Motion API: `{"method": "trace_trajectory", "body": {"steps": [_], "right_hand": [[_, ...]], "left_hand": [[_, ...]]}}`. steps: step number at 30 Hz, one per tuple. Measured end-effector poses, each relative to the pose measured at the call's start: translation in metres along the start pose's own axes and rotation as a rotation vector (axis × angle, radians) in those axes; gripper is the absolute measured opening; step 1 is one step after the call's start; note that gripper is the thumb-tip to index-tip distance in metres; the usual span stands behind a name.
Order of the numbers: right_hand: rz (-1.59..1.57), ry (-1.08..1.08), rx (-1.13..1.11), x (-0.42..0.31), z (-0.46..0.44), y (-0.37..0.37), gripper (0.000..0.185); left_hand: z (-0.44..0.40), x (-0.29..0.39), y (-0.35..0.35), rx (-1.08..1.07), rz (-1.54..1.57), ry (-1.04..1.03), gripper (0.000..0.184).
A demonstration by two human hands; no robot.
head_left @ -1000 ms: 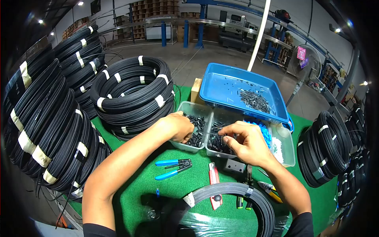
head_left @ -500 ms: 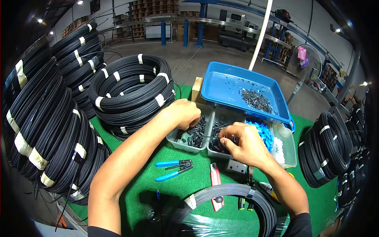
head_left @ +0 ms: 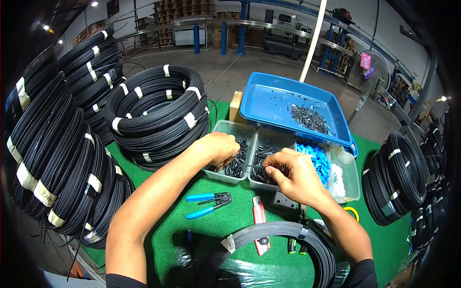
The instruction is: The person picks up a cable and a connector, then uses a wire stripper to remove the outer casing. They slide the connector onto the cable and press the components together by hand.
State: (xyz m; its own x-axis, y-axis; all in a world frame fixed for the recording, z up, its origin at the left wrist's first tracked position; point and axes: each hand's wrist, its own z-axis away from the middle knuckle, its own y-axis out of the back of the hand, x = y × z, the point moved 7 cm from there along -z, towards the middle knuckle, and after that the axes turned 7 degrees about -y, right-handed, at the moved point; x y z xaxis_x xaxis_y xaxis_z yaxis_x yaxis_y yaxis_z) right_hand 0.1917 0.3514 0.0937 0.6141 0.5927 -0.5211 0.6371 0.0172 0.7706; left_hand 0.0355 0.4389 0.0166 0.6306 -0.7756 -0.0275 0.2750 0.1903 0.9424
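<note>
Cable (head_left: 254, 166) pinched in the fingers of the right hand (head_left: 300, 180) above the 2nd bin (head_left: 263, 185) is best held level, while the left hand (head_left: 217, 148), curled at black sleeves (head_left: 235, 169) in the left bin (head_left: 224, 178), grasp hidden, should separate 1 by touch.

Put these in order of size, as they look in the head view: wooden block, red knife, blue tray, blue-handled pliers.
Blue tray
Red knife and blue-handled pliers: too alike to rank
Wooden block
</note>
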Motion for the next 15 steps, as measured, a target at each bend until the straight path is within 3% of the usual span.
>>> {"method": "trace_trajectory", "body": {"steps": [3,6,10,11,15], "right_hand": [[-0.011,-0.046,0.047,0.002,0.007,0.006,0.010],[-0.051,-0.207,0.170,0.007,0.024,0.024,0.008],[-0.173,-0.201,0.353,0.014,0.050,0.043,0.008],[-0.171,-0.197,0.369,0.013,0.053,0.047,0.008],[-0.107,-0.142,0.453,-0.005,0.069,0.068,0.008]], "left_hand": [[0.010,0.003,0.009,0.095,-0.017,-0.017,0.020],[0.035,0.004,0.039,0.481,0.504,-0.100,0.021],[0.065,0.027,0.056,0.828,1.082,-0.217,0.026],[0.068,0.033,0.050,0.872,1.334,-0.173,0.031],[0.066,0.056,0.032,0.982,1.734,-0.424,0.034]]}}
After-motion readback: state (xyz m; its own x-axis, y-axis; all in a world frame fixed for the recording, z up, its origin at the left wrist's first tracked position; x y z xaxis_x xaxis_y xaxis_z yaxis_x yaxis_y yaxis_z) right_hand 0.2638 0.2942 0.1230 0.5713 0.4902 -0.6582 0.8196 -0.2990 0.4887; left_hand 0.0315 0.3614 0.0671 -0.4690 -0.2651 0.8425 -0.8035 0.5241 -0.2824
